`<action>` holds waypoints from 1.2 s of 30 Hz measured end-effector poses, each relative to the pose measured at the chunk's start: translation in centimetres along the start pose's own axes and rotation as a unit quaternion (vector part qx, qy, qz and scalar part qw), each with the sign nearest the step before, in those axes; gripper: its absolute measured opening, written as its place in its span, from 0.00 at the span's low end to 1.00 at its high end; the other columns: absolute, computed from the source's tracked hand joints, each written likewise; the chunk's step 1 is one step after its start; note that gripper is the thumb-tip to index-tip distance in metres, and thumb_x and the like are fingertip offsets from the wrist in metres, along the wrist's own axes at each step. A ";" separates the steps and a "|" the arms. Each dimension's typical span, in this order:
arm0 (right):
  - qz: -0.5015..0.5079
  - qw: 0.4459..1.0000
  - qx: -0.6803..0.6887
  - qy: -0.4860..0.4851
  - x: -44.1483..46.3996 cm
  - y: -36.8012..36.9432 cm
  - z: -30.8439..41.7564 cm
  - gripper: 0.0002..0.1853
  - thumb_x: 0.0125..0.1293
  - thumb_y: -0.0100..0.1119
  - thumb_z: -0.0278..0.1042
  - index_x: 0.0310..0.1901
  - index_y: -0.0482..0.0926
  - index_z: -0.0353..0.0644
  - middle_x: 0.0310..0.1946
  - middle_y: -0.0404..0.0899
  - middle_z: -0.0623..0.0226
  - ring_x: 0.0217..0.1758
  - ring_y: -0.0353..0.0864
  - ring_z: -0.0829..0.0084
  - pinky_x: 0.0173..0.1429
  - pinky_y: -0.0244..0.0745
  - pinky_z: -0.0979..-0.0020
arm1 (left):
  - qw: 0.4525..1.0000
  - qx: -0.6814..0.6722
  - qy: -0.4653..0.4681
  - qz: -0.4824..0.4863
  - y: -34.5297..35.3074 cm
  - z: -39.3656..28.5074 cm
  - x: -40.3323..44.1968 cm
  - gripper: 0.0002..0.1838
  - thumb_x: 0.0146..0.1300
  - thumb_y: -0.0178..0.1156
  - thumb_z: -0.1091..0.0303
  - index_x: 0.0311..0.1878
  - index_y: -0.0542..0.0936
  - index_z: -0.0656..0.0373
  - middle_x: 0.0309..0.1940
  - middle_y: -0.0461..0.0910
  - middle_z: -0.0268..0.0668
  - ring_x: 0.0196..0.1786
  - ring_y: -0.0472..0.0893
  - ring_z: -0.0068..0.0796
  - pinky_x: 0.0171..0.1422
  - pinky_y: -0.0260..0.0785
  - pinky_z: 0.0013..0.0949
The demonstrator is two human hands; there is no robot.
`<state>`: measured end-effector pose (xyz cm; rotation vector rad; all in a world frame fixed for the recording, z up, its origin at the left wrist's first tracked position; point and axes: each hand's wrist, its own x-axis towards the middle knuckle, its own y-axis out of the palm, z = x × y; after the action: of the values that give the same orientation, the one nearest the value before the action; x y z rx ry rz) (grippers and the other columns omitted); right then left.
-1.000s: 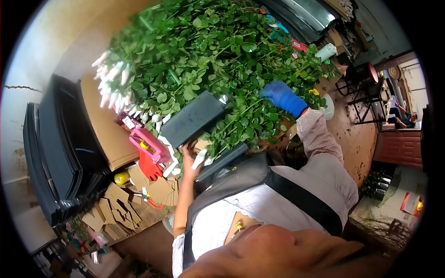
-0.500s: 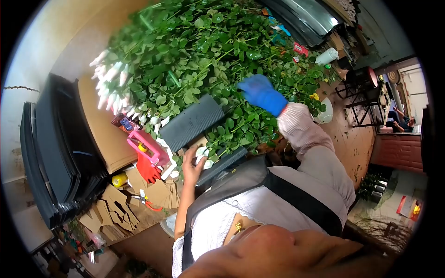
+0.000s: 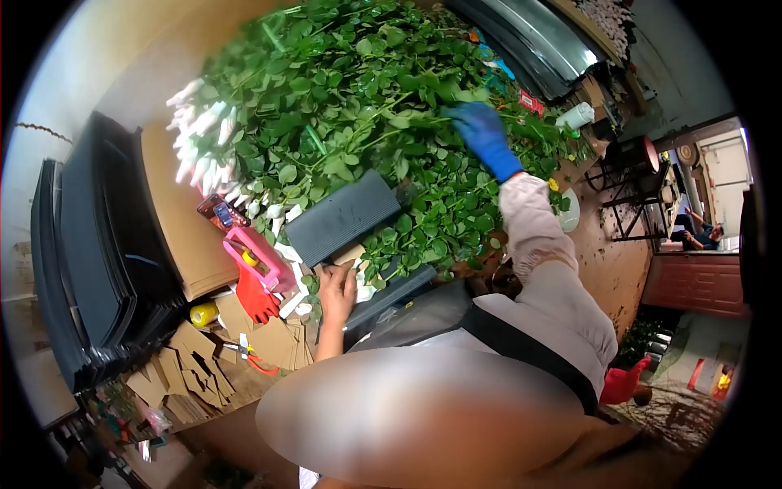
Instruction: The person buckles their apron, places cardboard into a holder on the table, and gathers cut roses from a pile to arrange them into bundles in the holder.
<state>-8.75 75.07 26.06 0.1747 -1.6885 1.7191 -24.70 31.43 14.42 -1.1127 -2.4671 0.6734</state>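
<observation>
My left hand [image 3: 336, 295] is bare, its fingers curled at the lower edge of a dark ribbed board [image 3: 344, 218]. Small white pieces [image 3: 364, 287] lie beside its fingertips; what the fingers hold is hidden. My right hand [image 3: 482, 137], in a blue glove, reaches over a big heap of leafy green stems [image 3: 366, 122]. Its fingertips are blurred and run into the leaves, so I cannot tell whether a stem is gripped. White-wrapped flower heads [image 3: 205, 122] stick out at the heap's left side.
Left of my left hand lie a pink plastic holder [image 3: 259, 259], a red glove [image 3: 257, 300], a phone [image 3: 221, 213] and cardboard pieces [image 3: 191, 363]. Black sheets [image 3: 114, 236] stand stacked at far left. A white roll [image 3: 576, 116] is at upper right; another person [image 3: 700, 232] is in the background.
My right hand has moved up and to the right over the leaves, and foliage near it has shifted. My left hand stays by the board, its fingers drawn closer together.
</observation>
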 end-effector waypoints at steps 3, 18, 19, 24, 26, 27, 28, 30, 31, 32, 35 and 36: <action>0.045 0.998 0.043 -0.013 -1.8 -4.8 -2.5 0.12 0.65 0.64 0.37 0.50 0.85 0.50 0.48 0.85 0.61 0.52 0.83 0.58 0.59 0.76 0.59 | 1.000 0.019 0.013 0.017 0.0 -0.1 0.2 0.11 0.65 0.65 0.67 0.49 0.87 0.54 0.38 0.77 0.42 0.44 0.77 0.42 0.51 0.72 0.40; 0.287 0.954 0.090 0.004 -8.1 -2.9 7.6 0.13 0.60 0.65 0.31 0.48 0.86 0.52 0.45 0.86 0.63 0.49 0.83 0.58 0.53 0.78 0.59 | 0.989 -0.132 -0.058 -0.043 2.0 2.6 -0.2 0.33 0.58 0.72 0.71 0.64 0.68 0.64 0.55 0.77 0.47 0.56 0.79 0.42 0.61 0.73 0.40; 0.339 0.940 0.009 0.032 -9.0 -1.5 7.8 0.14 0.60 0.65 0.32 0.49 0.86 0.54 0.45 0.86 0.64 0.49 0.84 0.58 0.53 0.78 0.60 | 0.987 -0.126 -0.080 -0.068 1.7 1.7 0.0 0.33 0.57 0.73 0.71 0.64 0.69 0.64 0.55 0.77 0.47 0.56 0.80 0.41 0.61 0.73 0.39; 0.399 0.905 -0.115 -0.092 -11.7 2.4 5.4 0.15 0.61 0.63 0.41 0.51 0.84 0.59 0.43 0.86 0.68 0.48 0.84 0.61 0.55 0.77 0.58 | 0.989 -0.123 -0.083 -0.011 0.7 0.4 0.2 0.24 0.59 0.71 0.70 0.60 0.78 0.56 0.55 0.75 0.50 0.53 0.81 0.46 0.58 0.75 0.40; 0.541 0.823 -0.174 -0.008 -4.0 -0.2 8.5 0.16 0.63 0.62 0.42 0.53 0.83 0.59 0.46 0.85 0.68 0.51 0.83 0.61 0.57 0.76 0.58 | 0.998 -0.050 -0.034 -0.012 1.0 0.7 0.5 0.24 0.60 0.70 0.69 0.60 0.78 0.57 0.55 0.74 0.53 0.53 0.79 0.51 0.58 0.74 0.43; 0.604 0.770 -0.201 0.037 -0.3 -1.3 10.6 0.16 0.64 0.62 0.43 0.54 0.83 0.60 0.47 0.84 0.68 0.52 0.83 0.61 0.58 0.75 0.58 | 1.000 -0.019 -0.012 -0.008 1.1 1.1 0.5 0.24 0.60 0.69 0.69 0.60 0.78 0.57 0.55 0.75 0.53 0.54 0.78 0.53 0.57 0.74 0.43; 0.503 0.857 -0.114 0.012 1.6 -1.3 11.5 0.18 0.65 0.61 0.43 0.56 0.81 0.59 0.48 0.84 0.67 0.53 0.83 0.61 0.58 0.75 0.58 | 1.000 -0.002 0.006 -0.003 1.0 1.0 0.6 0.24 0.60 0.68 0.68 0.61 0.78 0.58 0.55 0.75 0.54 0.55 0.76 0.56 0.57 0.72 0.45; 0.265 0.961 0.040 -0.070 4.9 1.7 12.4 0.19 0.66 0.61 0.45 0.58 0.79 0.54 0.50 0.84 0.66 0.55 0.82 0.59 0.61 0.73 0.56 | 0.998 -0.029 -0.051 0.022 0.8 0.3 0.7 0.24 0.61 0.67 0.68 0.61 0.77 0.58 0.54 0.75 0.55 0.54 0.75 0.56 0.57 0.72 0.45; 0.137 0.977 0.106 -0.125 5.8 4.8 12.1 0.20 0.66 0.60 0.46 0.57 0.79 0.50 0.53 0.83 0.65 0.57 0.81 0.57 0.64 0.72 0.55 | 0.998 -0.025 -0.048 0.024 0.6 0.2 0.8 0.25 0.61 0.67 0.68 0.62 0.77 0.58 0.54 0.74 0.55 0.54 0.75 0.57 0.57 0.71 0.46; 0.087 0.984 0.064 -0.141 6.4 6.7 11.5 0.19 0.66 0.60 0.45 0.57 0.79 0.51 0.49 0.83 0.64 0.54 0.81 0.56 0.61 0.72 0.55 | 0.999 -0.006 -0.036 0.024 0.5 0.2 0.9 0.24 0.61 0.67 0.67 0.62 0.77 0.58 0.54 0.74 0.55 0.53 0.75 0.57 0.56 0.71 0.46; 0.157 0.982 -0.036 -0.094 7.2 11.9 10.0 0.18 0.65 0.59 0.42 0.56 0.80 0.52 0.49 0.83 0.61 0.53 0.81 0.55 0.58 0.72 0.53 | 1.000 0.003 -0.019 0.022 0.3 0.1 1.0 0.25 0.62 0.66 0.67 0.63 0.77 0.57 0.59 0.72 0.57 0.60 0.72 0.60 0.61 0.70 0.47; 0.322 0.945 -0.056 -0.009 6.0 13.4 8.3 0.19 0.64 0.59 0.43 0.56 0.79 0.52 0.55 0.81 0.61 0.57 0.79 0.55 0.60 0.71 0.52 | 0.999 -0.004 -0.025 0.025 0.0 -0.4 1.1 0.26 0.62 0.66 0.67 0.64 0.77 0.56 0.61 0.71 0.58 0.64 0.70 0.61 0.62 0.70 0.47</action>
<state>-23.76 71.11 19.53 -0.4680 -1.9865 2.0635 -25.20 32.34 14.85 -1.1778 -2.4935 0.7143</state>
